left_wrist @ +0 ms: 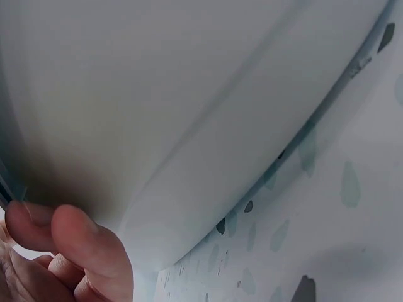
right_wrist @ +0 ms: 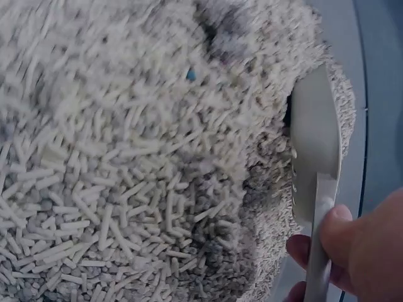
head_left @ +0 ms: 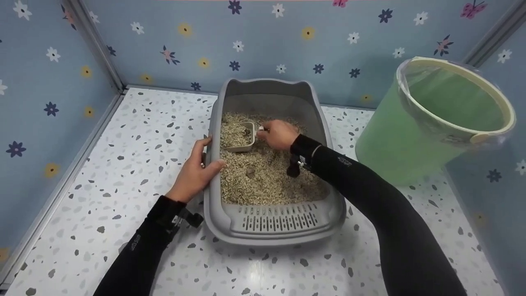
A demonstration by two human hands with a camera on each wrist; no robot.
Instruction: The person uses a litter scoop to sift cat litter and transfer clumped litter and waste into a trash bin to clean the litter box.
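Observation:
A grey litter box (head_left: pixel 273 231) filled with pellet litter (head_left: pixel 263 185) stands on the speckled floor. My left hand (head_left: pixel 195 174) grips its left rim, thumb over the edge and fingers outside; the left wrist view shows curled fingers (left_wrist: pixel 94 245) by the box's outer wall. My right hand (head_left: pixel 280 135) pinches the handle of a beige litter scoop (head_left: pixel 239 149), near the box's left wall. Litter and a dark clump lie in the scoop in the head view. In the right wrist view the scoop (right_wrist: pixel 315 132) shows from its handle side, with the thumb along the handle.
To the right stands a green bin (head_left: pixel 394 139) with a clear plastic liner over its cream rim. Flowered blue walls (head_left: pixel 263 45) enclose the floor (head_left: pixel 102 176) at the back and both sides. A small brown clump (head_left: pixel 250 171) lies on the litter.

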